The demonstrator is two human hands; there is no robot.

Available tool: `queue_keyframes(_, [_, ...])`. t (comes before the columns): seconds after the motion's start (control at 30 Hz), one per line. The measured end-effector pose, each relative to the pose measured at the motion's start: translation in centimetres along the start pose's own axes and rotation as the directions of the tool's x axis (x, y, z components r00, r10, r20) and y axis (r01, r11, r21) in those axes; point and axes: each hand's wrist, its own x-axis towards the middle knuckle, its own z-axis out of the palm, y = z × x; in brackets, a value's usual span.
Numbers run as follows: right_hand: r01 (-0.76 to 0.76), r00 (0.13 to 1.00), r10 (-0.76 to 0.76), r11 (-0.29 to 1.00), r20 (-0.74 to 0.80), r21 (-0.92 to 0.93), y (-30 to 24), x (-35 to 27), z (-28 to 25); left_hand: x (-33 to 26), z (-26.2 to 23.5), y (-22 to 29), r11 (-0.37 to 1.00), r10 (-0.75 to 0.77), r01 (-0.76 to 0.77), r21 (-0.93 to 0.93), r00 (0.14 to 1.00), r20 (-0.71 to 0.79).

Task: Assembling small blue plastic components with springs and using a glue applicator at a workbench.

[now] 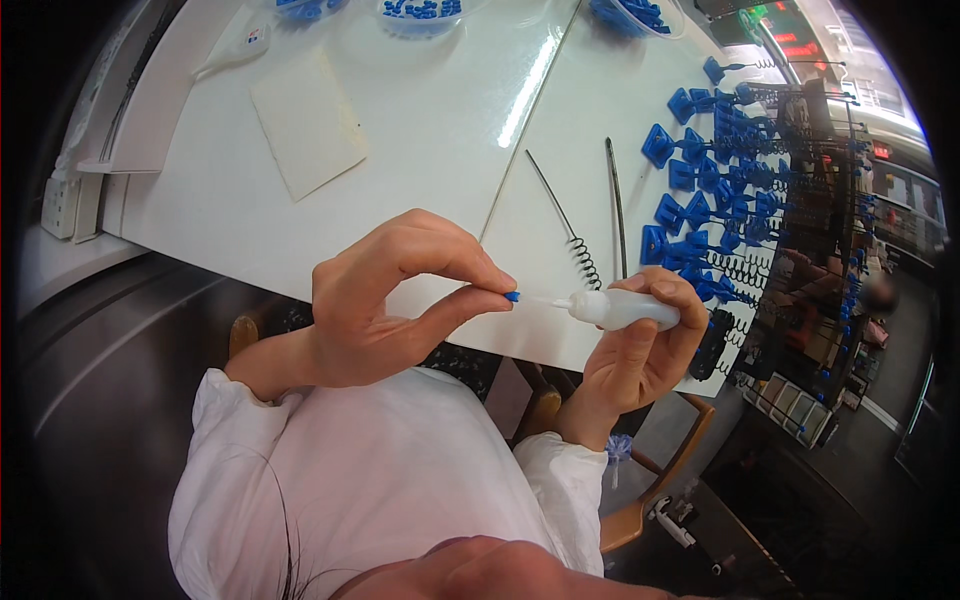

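Note:
My left hand pinches a small blue plastic piece between thumb and forefinger; most of the piece is hidden by the fingertips. Wrapped in the fingers of my right hand is a white squeeze bottle lying nearly level. Its thin nozzle points left at the blue piece, with a short distance between them. Just beyond the bottle, a thin metal rod with a coiled spring end lies on the white table. A straight dark rod rests to its right.
Several blue parts with springs and rods line the table's right edge. Clear bowls of small blue pieces stand at the far side. A cream sheet and another white bottle lie far left. A wooden chair stands below the table's right side.

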Motion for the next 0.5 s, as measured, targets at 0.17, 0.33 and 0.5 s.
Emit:
queue_keyframes(0.17, [0.002, 1.000, -0.002, 1.000, 0.010, -0.024, -0.06, 0.01, -0.23, -0.07, 0.05, 0.02, 1.000, -0.004, 0.004, -0.008, 1.000, -0.012])
queue_keyframes(0.33, [0.019, 1.000, -0.019, 0.999, 0.023, -0.035, -0.33, 0.21, -0.26, -0.05, 0.09, 0.01, 1.000, -0.003, 0.003, -0.001, 1.000, -0.012])
queue_keyframes(0.5, [0.035, 0.999, -0.034, 0.998, 0.021, -0.045, -0.31, 0.27, -0.29, 0.03, 0.15, -0.01, 1.000, -0.008, 0.008, 0.000, 1.000, -0.015])
